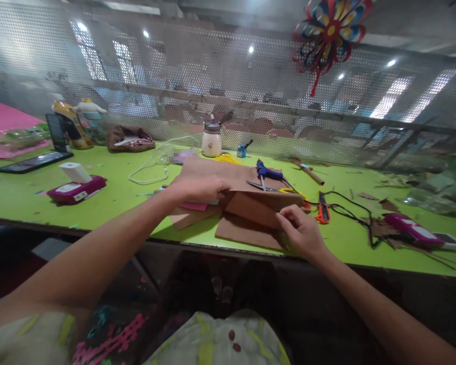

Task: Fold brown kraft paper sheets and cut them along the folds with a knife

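Note:
My left hand [209, 188] is closed on the front edge of a large brown cardboard sheet [213, 171], which is lifted a little at that edge. Under it, my right hand [298, 230] pinches the right end of a smaller cardboard piece [253, 209] between thumb and fingers. Another flat cardboard piece [247, 232] lies below, near the table's front edge. A blue glue gun [269, 171] and scissors [260, 186] rest on the right part of the large sheet. Pink paper [194, 206] shows beneath its left side.
An orange-and-black utility knife [322, 210] and black cable [349, 215] lie right on the green table [110, 213]. Purple power strips stand left [78, 190] and right [414, 229]. Behind are a white jug [212, 141], a blue paint jar [242, 151] and a brown pouch [131, 139].

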`<control>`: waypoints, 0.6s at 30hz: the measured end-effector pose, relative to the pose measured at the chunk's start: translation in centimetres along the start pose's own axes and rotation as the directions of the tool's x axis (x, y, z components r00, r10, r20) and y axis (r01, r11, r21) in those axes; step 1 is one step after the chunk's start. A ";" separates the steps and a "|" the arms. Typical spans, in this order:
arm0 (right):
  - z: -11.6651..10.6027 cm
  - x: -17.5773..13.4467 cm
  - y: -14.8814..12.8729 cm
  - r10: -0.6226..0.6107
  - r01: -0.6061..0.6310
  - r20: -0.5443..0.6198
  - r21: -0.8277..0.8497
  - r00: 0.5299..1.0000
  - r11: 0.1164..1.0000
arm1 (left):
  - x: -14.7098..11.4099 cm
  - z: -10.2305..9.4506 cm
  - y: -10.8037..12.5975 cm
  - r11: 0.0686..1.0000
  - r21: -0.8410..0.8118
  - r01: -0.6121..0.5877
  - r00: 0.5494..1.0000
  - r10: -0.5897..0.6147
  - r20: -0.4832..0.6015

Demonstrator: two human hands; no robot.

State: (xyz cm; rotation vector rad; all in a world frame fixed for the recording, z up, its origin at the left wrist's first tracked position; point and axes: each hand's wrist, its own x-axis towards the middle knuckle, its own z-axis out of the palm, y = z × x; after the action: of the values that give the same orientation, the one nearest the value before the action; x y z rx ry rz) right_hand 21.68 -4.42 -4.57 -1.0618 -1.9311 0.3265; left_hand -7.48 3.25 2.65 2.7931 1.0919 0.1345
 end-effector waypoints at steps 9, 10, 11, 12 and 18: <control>-0.4 -0.2 -1.6 -0.258 0.263 0.255 0.014 0.932 0.965 | 0.3 -0.1 0.1 0.999 -0.005 0.032 0.999 -0.032 0.014; -0.3 0.3 -1.3 -0.242 0.258 0.160 -0.083 0.957 0.963 | 0.2 -0.2 0.3 0.999 -0.009 0.034 0.999 -0.033 0.028; -0.2 0.8 -1.0 -0.243 0.255 0.083 -0.201 0.967 0.946 | 0.1 -0.4 0.4 0.999 -0.006 0.044 0.998 -0.043 0.039; 0.0 1.4 -0.7 -0.256 0.255 0.041 -0.324 0.966 0.911 | 0.0 -0.5 0.6 0.998 0.003 0.060 0.997 -0.060 0.045; 1.2 3.3 -0.5 -0.285 0.227 0.020 -0.659 0.958 0.717 | -0.3 -0.6 0.9 0.990 0.079 0.121 0.992 -0.124 0.037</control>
State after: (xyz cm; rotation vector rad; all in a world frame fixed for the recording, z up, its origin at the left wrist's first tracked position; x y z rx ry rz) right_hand 19.60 -1.97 -3.08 -1.1836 -2.1321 -0.6048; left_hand -7.14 2.44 3.41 2.7715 1.2805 0.0216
